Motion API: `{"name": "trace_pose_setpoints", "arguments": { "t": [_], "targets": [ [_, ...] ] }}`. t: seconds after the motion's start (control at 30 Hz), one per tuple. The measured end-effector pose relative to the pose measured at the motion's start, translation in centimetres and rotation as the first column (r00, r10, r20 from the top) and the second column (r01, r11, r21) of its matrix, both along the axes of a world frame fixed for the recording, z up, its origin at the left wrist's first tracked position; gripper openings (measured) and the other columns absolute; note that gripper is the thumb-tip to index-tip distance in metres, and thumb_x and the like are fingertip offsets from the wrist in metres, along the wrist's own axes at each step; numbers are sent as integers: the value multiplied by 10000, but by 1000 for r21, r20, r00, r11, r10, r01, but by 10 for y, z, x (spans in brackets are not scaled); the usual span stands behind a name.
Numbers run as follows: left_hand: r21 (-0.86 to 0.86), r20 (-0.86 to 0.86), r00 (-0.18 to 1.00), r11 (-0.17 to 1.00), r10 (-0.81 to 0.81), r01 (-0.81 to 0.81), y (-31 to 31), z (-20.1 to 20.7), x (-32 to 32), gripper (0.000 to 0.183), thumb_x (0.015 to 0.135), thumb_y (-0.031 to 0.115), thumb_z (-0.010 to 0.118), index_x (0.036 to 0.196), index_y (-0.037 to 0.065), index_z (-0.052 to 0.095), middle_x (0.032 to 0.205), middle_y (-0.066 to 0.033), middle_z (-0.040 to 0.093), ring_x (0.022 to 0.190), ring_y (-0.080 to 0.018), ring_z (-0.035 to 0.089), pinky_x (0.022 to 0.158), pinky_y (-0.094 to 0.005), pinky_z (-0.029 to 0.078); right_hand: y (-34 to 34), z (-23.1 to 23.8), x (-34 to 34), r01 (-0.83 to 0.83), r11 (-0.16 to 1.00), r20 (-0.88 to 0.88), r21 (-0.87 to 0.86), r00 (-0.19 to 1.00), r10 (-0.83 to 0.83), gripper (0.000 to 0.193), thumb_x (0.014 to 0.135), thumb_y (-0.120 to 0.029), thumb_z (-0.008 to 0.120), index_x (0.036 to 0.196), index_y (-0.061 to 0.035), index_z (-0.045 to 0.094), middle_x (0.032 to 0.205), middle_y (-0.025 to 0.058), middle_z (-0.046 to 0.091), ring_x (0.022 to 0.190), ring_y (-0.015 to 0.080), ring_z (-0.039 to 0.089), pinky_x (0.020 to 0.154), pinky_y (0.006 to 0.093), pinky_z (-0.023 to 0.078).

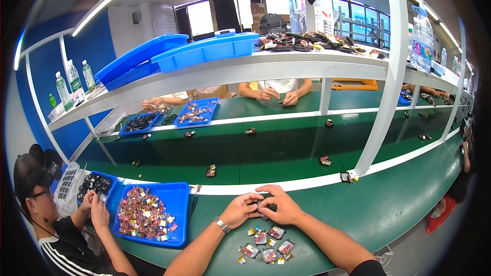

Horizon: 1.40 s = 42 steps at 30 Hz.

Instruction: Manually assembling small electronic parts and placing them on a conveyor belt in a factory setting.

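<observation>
My left hand (pixel 240 211), with a metal watch on its wrist, and my right hand (pixel 281 207) meet over the green bench (pixel 327 199). Fingers of both are closed around a small dark electronic part (pixel 260 209), mostly covered by them. Just nearer than my hands lie several small clear-edged casings (pixel 269 255) holding red circuit boards, with white and yellow tagged pieces attached or beside them. Left of my forearm, a blue tray (pixel 184 199) holds a heap of red circuit boards (pixel 146 213) with wires and yellow and white bits.
At the left, a co-worker (pixel 61 235) handles something beside a tray of black parts (pixel 105 179). Beyond a white rail (pixel 225 189) runs a dark green belt (pixel 276 158) with scattered assemblies. A white post (pixel 381 82) supports an overhead shelf (pixel 286 66) bearing blue trays and bottles.
</observation>
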<state>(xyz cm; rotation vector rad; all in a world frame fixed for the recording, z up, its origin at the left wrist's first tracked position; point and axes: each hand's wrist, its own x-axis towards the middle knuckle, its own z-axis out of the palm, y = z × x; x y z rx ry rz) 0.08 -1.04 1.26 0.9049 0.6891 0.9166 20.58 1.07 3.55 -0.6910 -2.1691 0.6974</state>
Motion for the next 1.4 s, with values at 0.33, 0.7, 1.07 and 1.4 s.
{"name": "trace_pose_setpoints", "arguments": {
  "t": [0.33, 0.7, 1.07, 1.4],
  "targets": [
    [48, 59, 997, 998, 40, -43, 1, -4, 1, 224, 971, 99, 514, 1192, 68, 488, 1145, -59, 579, 1027, -153, 599, 890, -329, 519, -4, -1, -6, 132, 991, -65, 6, 989, -131, 104, 795, -143, 663, 845, -59, 698, 1216, 90, 584, 1186, 286, 492, 1002, 385, 409],
    [32, 68, 994, 996, 80, -82, 2, -10, 0, 233, 950, 127, 571, 1169, 82, 506, 1206, -76, 578, 1074, -165, 588, 906, -335, 517, -10, -5, -14, 211, 975, -74, 73, 976, -206, 128, 770, -134, 729, 886, -82, 717, 1156, 77, 609, 1132, 270, 525, 947, 374, 451],
    [81, 77, 989, 988, 123, -129, 0, -13, 1, 253, 938, 125, 591, 1166, 67, 497, 1244, -99, 570, 1117, -191, 577, 937, -362, 507, -9, -11, -20, 198, 980, -167, 1, 966, -195, 152, 754, -82, 722, 906, -94, 732, 1166, 73, 618, 1114, 273, 539, 939, 369, 465],
    [146, 130, 982, 977, 139, -157, 0, -9, 6, 224, 962, 87, 535, 1176, 38, 486, 1218, -113, 590, 1114, -179, 585, 939, -346, 504, -12, 3, -17, 237, 937, -120, 255, 970, -213, 155, 738, -61, 718, 892, -81, 721, 1201, 84, 597, 1160, 293, 515, 962, 387, 451]
  ]
}}
